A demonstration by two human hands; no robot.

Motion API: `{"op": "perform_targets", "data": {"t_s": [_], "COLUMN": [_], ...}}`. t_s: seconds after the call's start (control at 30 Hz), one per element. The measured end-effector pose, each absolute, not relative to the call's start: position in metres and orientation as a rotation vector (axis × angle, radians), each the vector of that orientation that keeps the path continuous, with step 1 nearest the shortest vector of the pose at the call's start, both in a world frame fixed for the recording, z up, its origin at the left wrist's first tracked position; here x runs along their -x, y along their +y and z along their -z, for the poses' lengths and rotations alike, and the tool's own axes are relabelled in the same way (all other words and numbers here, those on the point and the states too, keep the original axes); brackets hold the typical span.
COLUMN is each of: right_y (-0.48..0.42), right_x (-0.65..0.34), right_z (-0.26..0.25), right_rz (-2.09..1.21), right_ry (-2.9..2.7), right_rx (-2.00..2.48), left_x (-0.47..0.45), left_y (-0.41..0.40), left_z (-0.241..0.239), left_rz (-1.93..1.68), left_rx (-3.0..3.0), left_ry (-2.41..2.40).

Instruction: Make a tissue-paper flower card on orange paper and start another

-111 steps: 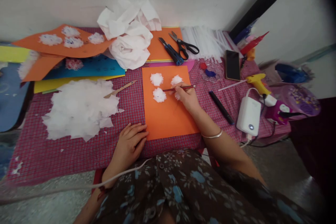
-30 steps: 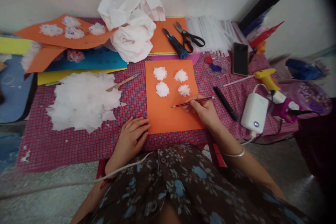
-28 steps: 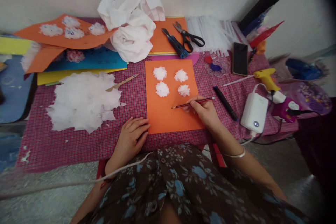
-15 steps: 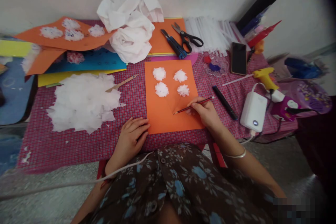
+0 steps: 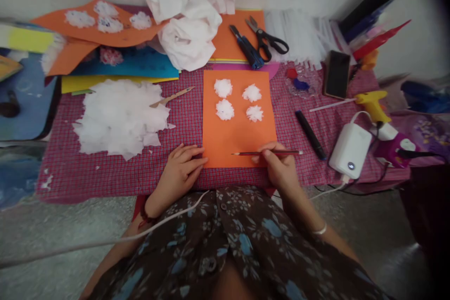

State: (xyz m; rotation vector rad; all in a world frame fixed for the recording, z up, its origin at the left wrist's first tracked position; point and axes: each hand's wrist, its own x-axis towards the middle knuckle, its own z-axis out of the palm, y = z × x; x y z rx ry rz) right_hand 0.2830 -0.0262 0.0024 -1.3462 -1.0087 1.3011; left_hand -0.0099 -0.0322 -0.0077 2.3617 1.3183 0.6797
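My right hand [image 5: 279, 164] grips a dark red pencil [image 5: 251, 153], its tip pointing left over the lower part of an orange paper sheet [image 5: 225, 138]. Whether the tip touches the paper I cannot tell. My left hand [image 5: 183, 166] lies flat at the sheet's lower left edge, fingers stretched out, the fingertips on the paper. In the sheet's upper half sit several white ruffled paper puffs [image 5: 224, 109]. Left of the sheet is a heap of cut white tissue pieces [image 5: 119, 115], with a pointed wooden stick [image 5: 176, 95] against its right side.
Behind the sheet lie a box cutter [image 5: 248, 48], scissors [image 5: 267, 40] and crumpled white tissue [image 5: 190, 33]. To the right are a black marker [image 5: 311, 135], a phone [image 5: 336, 74], a yellow glue gun [image 5: 373, 103] and a white power bank [image 5: 350, 150]. A white cable [image 5: 147, 232] crosses my lap.
The pencil has turned from slanting to nearly level, and my right hand has come down toward the sheet's lower edge. My left hand stays at the lower left edge. The camera view has shifted.
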Motion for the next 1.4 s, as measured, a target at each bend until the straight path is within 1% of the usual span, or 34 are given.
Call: {"op": "perform_targets", "data": {"t_s": [0.1, 0.2, 0.3, 0.43, 0.57, 0.63, 0.73, 0.8, 0.9, 1.07, 1.17, 1.3, 1.4], "right_y": [-0.043, -0.051, -0.056, -0.058, -0.055, -0.055, -0.058, -0.059, -0.060, -0.063, -0.065, -0.066, -0.066], "right_x": [-0.269, -0.263, -0.262, -0.263, -0.261, -0.259, -0.255, -0.254, -0.254, -0.258, -0.261, -0.264, -0.267], "right_z": [-0.003, 0.000, 0.005, 0.006, 0.002, 0.001, 0.002, 0.003, 0.005, 0.009, 0.010, 0.011, 0.011], "right_rz": [-1.253, -1.136, -1.055, -1.036, -1.079, -1.079, -0.958, -0.886, -0.886, -0.806, -0.858, -0.810, -0.862], "right_ry": [-1.166, -1.347, -1.408, -1.436, -1.613, -1.527, -1.364, -1.444, -1.590, -1.513, -1.607, -1.526, -1.594], "right_rx": [1.394, 1.382, 1.356, 1.330, 1.153, 1.159, 1.267, 1.272, 1.218, 1.289, 1.217, 1.260, 1.226], "left_x": [0.009, 0.009, 0.010, 0.009, 0.009, 0.008, 0.008, 0.008, 0.009, 0.008, 0.007, 0.007, 0.005], "left_y": [-0.033, -0.033, -0.033, -0.033, -0.033, -0.033, -0.033, -0.033, -0.033, -0.034, -0.035, -0.036, -0.037], "left_z": [0.006, 0.006, 0.006, 0.006, 0.003, 0.002, 0.002, 0.002, 0.004, 0.004, 0.004, 0.004, 0.006], "left_rz": [-0.681, -0.672, -0.683, -0.679, -0.650, -0.638, -0.628, -0.640, -0.673, -0.685, -0.682, -0.695, -0.709], "left_rx": [-2.341, -2.346, -2.368, -2.349, -2.335, -2.332, -2.317, -2.319, -2.344, -2.361, -2.352, -2.342, -2.353], "left_ry": [1.316, 1.318, 1.307, 1.305, 1.313, 1.314, 1.323, 1.322, 1.310, 1.288, 1.289, 1.293, 1.309]}}
